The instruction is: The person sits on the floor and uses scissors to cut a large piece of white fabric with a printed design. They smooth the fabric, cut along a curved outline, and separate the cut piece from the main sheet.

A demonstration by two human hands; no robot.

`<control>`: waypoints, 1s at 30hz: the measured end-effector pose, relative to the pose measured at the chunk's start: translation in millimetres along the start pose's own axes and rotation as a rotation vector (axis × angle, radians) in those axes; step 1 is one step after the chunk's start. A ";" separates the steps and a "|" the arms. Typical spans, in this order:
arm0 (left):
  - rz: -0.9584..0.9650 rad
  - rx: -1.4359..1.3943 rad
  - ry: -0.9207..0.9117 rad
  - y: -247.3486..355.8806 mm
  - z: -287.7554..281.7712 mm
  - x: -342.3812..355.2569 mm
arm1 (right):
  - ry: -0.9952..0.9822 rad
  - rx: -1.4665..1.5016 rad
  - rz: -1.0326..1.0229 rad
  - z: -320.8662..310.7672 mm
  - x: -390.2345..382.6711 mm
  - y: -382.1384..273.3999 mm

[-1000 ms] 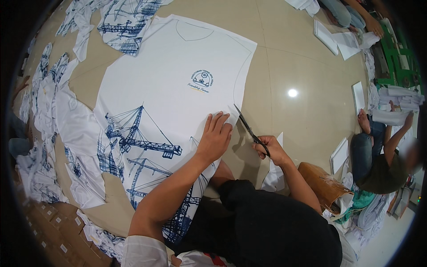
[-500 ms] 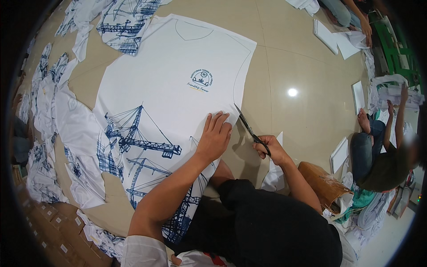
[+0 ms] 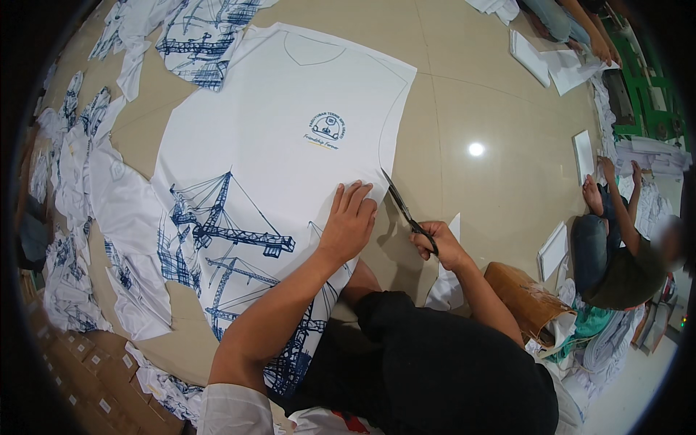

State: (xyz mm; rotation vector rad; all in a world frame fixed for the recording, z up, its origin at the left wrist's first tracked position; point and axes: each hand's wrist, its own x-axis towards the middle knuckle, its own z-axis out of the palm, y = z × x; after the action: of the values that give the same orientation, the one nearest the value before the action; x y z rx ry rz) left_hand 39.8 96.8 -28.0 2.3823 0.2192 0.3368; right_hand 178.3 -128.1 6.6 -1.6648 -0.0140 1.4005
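Observation:
A white printed shirt panel [image 3: 250, 123] lies spread over the tiled floor, with blue crane drawings low down and a small round emblem on the chest. Curved outlines mark its neck and right side. My left hand [image 3: 350, 217] lies flat on the panel near its right edge, fingers stretched out and holding nothing. Black-handled scissors [image 3: 400, 199] are gripped in my right hand [image 3: 440, 244], fingers in the handles. Their tips touch the fabric at the outline just beyond my left fingertips. The blades look nearly closed.
More printed fabric pieces [image 3: 69, 239] lie in heaps along the left. Brown cartons [image 3: 80, 377] stand at the lower left. A brown bag [image 3: 518, 293] sits right of my right forearm. White stacks [image 3: 552, 250] rest farther right, near a seated person [image 3: 623, 268]. Another person's hand [image 3: 600, 47] is at top right.
My hands, the scissors and the panel stay almost in place. On the right, the seated person's arms have lowered, and the other person's hand at top right has shifted slightly.

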 end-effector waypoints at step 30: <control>-0.004 -0.030 0.015 0.5 1.4 1.1 | 0.052 0.018 -0.015 18.7 0.5 0.7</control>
State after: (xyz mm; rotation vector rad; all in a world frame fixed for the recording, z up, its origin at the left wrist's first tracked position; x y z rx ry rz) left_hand 41.4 95.8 -28.5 2.3505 0.2247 0.3534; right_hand 163.6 -116.5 7.2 -1.6828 0.0156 1.3421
